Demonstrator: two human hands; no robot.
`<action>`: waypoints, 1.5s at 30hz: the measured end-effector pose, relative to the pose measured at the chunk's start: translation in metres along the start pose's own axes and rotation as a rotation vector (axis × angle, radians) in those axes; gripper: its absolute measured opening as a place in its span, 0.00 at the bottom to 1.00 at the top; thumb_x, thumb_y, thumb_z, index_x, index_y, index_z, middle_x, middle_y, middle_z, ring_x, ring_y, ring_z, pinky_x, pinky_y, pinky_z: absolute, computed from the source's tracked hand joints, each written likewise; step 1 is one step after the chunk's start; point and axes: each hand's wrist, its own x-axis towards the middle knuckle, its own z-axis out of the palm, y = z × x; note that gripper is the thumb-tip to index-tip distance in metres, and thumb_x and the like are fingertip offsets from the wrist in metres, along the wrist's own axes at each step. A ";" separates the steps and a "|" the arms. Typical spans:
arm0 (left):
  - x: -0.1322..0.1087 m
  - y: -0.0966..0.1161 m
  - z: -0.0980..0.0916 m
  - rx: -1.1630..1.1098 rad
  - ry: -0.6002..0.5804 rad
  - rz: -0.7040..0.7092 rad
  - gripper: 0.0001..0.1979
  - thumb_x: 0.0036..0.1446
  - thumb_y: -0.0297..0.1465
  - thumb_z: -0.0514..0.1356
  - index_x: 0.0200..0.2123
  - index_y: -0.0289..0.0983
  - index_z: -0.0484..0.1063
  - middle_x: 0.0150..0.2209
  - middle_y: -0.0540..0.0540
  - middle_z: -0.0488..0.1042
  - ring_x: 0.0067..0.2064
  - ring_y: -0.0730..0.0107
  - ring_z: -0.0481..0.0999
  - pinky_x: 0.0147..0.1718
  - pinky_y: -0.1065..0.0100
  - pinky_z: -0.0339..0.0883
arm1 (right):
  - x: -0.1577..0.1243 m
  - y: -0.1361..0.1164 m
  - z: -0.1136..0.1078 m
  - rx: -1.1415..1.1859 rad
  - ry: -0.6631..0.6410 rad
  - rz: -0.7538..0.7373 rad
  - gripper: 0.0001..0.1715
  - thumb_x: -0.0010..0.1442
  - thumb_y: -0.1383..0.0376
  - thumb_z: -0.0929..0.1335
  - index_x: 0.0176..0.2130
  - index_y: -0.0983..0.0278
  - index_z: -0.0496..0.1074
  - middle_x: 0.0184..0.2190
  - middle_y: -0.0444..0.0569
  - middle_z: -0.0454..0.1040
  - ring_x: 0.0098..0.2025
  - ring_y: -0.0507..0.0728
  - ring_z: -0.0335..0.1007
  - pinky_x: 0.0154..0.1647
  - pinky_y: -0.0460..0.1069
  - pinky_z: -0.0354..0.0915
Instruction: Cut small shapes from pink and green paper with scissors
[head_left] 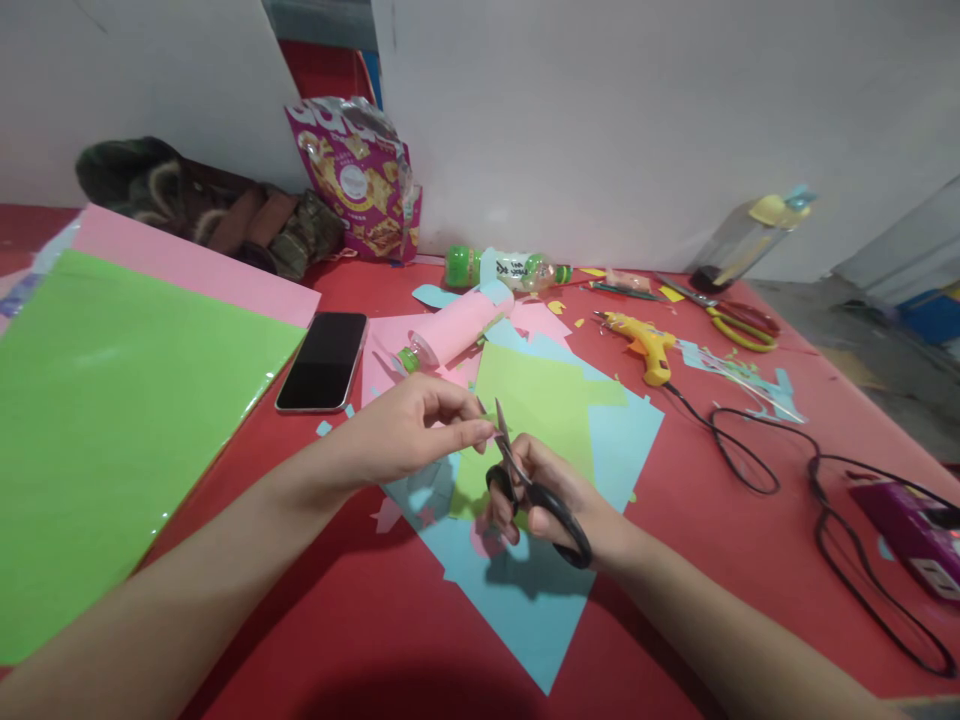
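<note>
My right hand (551,485) grips a pair of scissors (555,515) by the black handles, blades parted and pointing away from me. Close to the blades, my left hand (424,425) is closed in a pinch on a small scrap of paper, greenish at its edge and mostly hidden by the fingertips. Beneath both hands lie a light green sheet (540,395) and a blue sheet (544,620), overlapping, with small cut scraps around them. Just beyond my left hand, a bottle wrapped in pink paper (457,330) rests on its side.
A phone (322,362) and a stack of coloured paper (150,400) lie left. Behind are a snack bag (356,185) and a green-capped bottle (517,270). On the right are a yellow glue gun (641,342), its black cord, yellow-handled scissors (739,328) and a purple power strip (907,530).
</note>
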 end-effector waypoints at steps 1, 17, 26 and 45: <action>0.000 0.000 0.001 -0.003 0.006 -0.001 0.10 0.49 0.32 0.54 0.20 0.33 0.66 0.18 0.54 0.63 0.22 0.80 0.60 0.22 0.76 0.56 | 0.000 0.000 0.000 0.000 0.002 -0.004 0.23 0.47 0.54 0.68 0.30 0.62 0.50 0.23 0.39 0.60 0.23 0.47 0.60 0.22 0.45 0.53; -0.001 0.004 0.010 0.029 0.115 -0.009 0.11 0.50 0.30 0.54 0.18 0.33 0.66 0.17 0.54 0.63 0.21 0.80 0.61 0.22 0.76 0.55 | 0.000 0.000 -0.001 -0.004 0.040 -0.012 0.22 0.48 0.54 0.67 0.30 0.62 0.51 0.23 0.39 0.59 0.23 0.46 0.56 0.23 0.46 0.53; -0.002 0.003 0.016 0.105 0.188 0.007 0.11 0.51 0.31 0.53 0.20 0.33 0.67 0.20 0.53 0.65 0.22 0.80 0.62 0.22 0.76 0.56 | 0.000 0.001 -0.001 0.013 0.059 -0.008 0.23 0.48 0.54 0.67 0.30 0.62 0.50 0.22 0.38 0.59 0.22 0.46 0.58 0.24 0.46 0.54; -0.004 0.008 0.017 0.084 0.175 -0.027 0.12 0.51 0.33 0.53 0.19 0.33 0.65 0.19 0.53 0.63 0.22 0.79 0.61 0.21 0.76 0.55 | -0.001 0.003 -0.004 0.058 0.004 -0.014 0.24 0.48 0.51 0.67 0.31 0.62 0.51 0.23 0.39 0.60 0.23 0.47 0.59 0.26 0.47 0.56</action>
